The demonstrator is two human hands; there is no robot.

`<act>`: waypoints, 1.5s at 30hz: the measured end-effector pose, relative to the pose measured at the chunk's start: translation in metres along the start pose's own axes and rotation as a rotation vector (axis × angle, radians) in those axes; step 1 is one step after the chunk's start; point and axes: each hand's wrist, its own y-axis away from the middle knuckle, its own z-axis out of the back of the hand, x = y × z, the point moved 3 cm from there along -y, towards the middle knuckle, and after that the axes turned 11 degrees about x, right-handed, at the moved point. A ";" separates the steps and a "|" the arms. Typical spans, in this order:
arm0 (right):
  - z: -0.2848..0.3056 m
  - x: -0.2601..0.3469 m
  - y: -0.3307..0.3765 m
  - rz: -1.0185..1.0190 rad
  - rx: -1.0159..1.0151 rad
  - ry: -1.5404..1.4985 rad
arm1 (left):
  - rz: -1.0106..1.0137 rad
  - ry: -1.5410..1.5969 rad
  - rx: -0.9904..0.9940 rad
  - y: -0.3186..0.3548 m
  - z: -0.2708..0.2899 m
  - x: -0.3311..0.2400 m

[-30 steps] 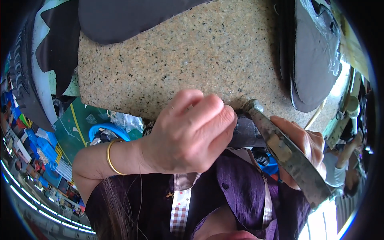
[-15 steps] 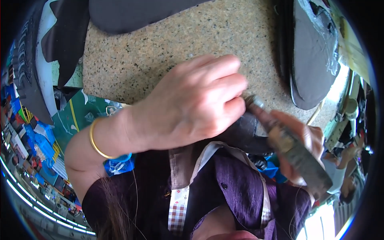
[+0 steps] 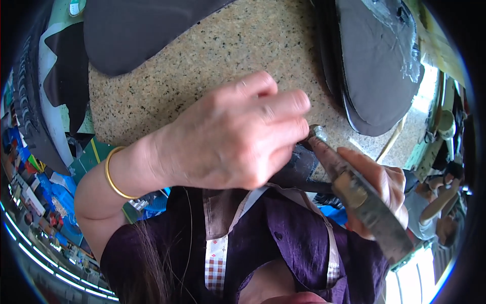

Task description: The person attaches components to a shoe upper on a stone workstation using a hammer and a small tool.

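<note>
My left hand (image 3: 243, 134) is closed, knuckles up, above the near edge of the speckled stone slab (image 3: 167, 91). Its fingertips curl out of sight, so whatever they pinch is hidden. Just below these fingers a dark leather-like piece (image 3: 301, 164) shows in part. My right hand (image 3: 382, 182) is wrapped round a hammer (image 3: 374, 210), whose handle is mostly hidden behind the head. The hammer's worn metal head has a narrow round end close to my left fingers and a broad flat end pointing toward my right shoulder. A wood patch shows in its middle.
Dark sole-shaped pieces (image 3: 382, 66) are stacked at the slab's right, with clear plastic film on top. Another dark flat piece (image 3: 136, 35) lies at the far left, beside a jagged dark sheet (image 3: 71, 76). At the right rim another person (image 3: 430, 207) is visible.
The pieces on the slab appear further left in the view. My left fingers look slightly less tightly curled. The hammer's narrow end stays close beside them, and the hammer is less blurred.
</note>
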 end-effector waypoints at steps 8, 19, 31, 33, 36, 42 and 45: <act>-0.001 0.001 -0.021 0.070 -0.008 -0.165 | 0.145 -0.105 -0.106 0.022 -0.003 -0.006; 0.000 0.025 -0.034 -0.325 0.034 -0.102 | 0.436 -0.025 -0.141 0.039 0.001 -0.019; -0.002 0.023 -0.036 -0.320 -0.053 -0.095 | 0.536 -0.054 -0.240 0.053 -0.006 -0.020; -0.001 0.022 -0.036 -0.340 -0.035 -0.127 | 0.523 -0.102 -0.230 0.050 -0.007 -0.026; -0.001 0.025 -0.040 -0.229 -0.028 -0.063 | 0.504 -0.144 -0.154 0.047 -0.005 -0.033; -0.005 0.021 -0.032 -0.321 0.003 -0.135 | 0.553 -0.046 -0.280 0.058 -0.013 -0.031; -0.005 0.020 -0.030 -0.214 -0.037 0.046 | 0.578 -0.201 -0.229 0.052 -0.014 -0.043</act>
